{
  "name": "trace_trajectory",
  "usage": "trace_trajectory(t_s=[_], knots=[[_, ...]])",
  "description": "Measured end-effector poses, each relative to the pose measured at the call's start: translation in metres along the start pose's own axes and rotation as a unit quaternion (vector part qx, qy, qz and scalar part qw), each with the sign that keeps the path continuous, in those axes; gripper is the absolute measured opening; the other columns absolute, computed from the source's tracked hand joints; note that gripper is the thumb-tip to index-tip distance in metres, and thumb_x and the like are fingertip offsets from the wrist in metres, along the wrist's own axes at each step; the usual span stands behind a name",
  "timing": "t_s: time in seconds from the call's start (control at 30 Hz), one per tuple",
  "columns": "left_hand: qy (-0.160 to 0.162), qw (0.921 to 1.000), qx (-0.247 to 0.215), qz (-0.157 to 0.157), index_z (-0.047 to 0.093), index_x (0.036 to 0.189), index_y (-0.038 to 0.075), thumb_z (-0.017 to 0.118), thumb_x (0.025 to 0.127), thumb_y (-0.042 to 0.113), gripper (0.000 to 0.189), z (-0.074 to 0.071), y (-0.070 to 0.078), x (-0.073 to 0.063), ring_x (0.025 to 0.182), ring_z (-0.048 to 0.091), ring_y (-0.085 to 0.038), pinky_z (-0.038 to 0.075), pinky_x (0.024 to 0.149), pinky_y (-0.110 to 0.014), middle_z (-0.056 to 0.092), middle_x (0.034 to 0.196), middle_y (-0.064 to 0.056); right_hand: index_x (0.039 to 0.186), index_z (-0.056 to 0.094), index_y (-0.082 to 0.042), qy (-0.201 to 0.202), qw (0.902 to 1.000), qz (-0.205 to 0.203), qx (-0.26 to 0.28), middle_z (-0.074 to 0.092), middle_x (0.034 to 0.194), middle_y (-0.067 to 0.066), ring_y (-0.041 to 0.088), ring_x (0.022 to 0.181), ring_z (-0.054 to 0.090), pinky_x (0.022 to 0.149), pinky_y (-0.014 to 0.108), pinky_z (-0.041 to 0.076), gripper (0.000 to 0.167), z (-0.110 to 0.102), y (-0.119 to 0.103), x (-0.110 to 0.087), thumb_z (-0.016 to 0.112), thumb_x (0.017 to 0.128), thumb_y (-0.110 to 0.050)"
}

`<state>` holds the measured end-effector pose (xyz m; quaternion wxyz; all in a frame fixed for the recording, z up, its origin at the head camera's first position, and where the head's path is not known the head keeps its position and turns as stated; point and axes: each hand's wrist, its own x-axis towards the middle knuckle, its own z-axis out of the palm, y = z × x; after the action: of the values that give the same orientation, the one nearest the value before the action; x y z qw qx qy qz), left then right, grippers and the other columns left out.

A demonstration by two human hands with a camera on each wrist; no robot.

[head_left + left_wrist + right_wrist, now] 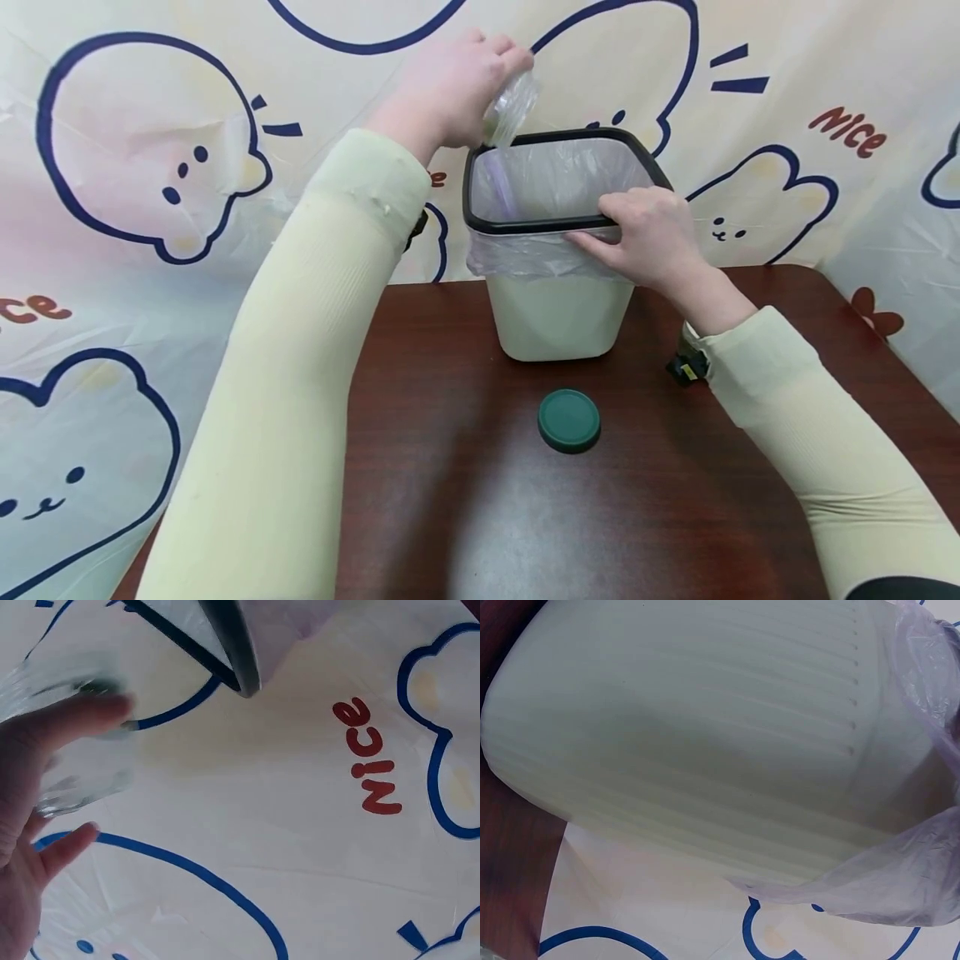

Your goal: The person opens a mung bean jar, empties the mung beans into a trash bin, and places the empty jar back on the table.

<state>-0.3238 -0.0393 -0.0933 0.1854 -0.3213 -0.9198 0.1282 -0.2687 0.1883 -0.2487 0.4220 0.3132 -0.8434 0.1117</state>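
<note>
My left hand point(457, 87) grips a clear see-through jar point(516, 104), tipped with its lower end over the left back corner of a trash bin point(558, 321). Something greenish shows at the jar's lower end. In the left wrist view the jar point(86, 769) is blurred, with thumb and fingers around it. The pale bin has a black rim point(543, 225) and a thin translucent liner point(517, 254) folded over outside. My right hand point(656, 237) pinches the rim and liner at the front right, thumb below. A round green lid point(569, 419) lies on the table before the bin.
The bin stands near the back edge of a dark brown table point(420, 500). Close behind hangs a pale sheet point(337, 208) printed with blue cartoon outlines, and it continues along the table's right side.
</note>
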Motion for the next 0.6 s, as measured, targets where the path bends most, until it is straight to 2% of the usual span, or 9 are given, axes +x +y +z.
trace_trajectory(t_s=[0.07,0.13,0.37,0.53,0.6], knots=[[-0.026,0.9996,-0.009,-0.002,0.027,0.152,0.014,0.073,0.079,0.0,0.088,0.0,0.0013,-0.0003,0.139,0.03,-0.033,0.028,0.11,-0.045,0.033,0.152,-0.01,0.061,0.042,-0.008,0.001,1.0,-0.001,-0.001,0.04,0.051,0.006,0.024,0.046,0.041,0.046,0.034,0.027,0.047,-0.0001,0.0003,-0.0007,0.073,0.083,-0.036],[-0.031,0.9995,-0.011,-0.002,0.026,0.152,0.014,0.073,0.079,0.0,0.088,0.0007,0.0019,-0.0002,0.139,0.029,-0.033,0.027,0.11,-0.045,0.032,0.153,-0.011,0.061,0.042,-0.008,0.002,1.0,-0.002,0.0,0.039,0.051,0.006,0.024,0.045,0.041,0.046,0.034,0.026,0.047,-0.0001,0.0005,-0.001,0.073,0.083,-0.036],[0.002,0.9999,0.003,0.012,0.028,0.151,0.012,0.072,0.081,0.0,0.084,0.0013,0.0013,0.0014,0.139,0.028,-0.033,0.024,0.112,-0.042,0.033,0.152,-0.011,0.061,0.043,-0.008,-0.001,1.0,0.003,-0.007,0.04,0.051,0.006,0.024,0.046,0.041,0.046,0.034,0.027,0.046,-0.0009,0.0015,-0.0018,0.073,0.083,-0.036],[0.043,0.9983,0.021,0.032,0.03,0.149,0.01,0.068,0.082,-0.005,0.079,0.0009,0.0,0.0019,0.139,0.029,-0.033,0.024,0.112,-0.041,0.035,0.15,-0.013,0.061,0.044,-0.008,-0.001,1.0,0.004,-0.006,0.041,0.051,0.007,0.024,0.046,0.041,0.047,0.034,0.027,0.046,-0.0011,0.002,-0.0024,0.073,0.083,-0.036],[0.039,0.9985,0.021,0.033,0.03,0.15,0.01,0.068,0.082,-0.005,0.08,0.0007,-0.0001,0.0021,0.139,0.029,-0.033,0.024,0.112,-0.042,0.034,0.15,-0.013,0.061,0.044,-0.008,-0.001,1.0,0.003,-0.004,0.041,0.052,0.007,0.024,0.046,0.041,0.047,0.034,0.027,0.046,-0.0008,0.0019,-0.0021,0.073,0.083,-0.036]])
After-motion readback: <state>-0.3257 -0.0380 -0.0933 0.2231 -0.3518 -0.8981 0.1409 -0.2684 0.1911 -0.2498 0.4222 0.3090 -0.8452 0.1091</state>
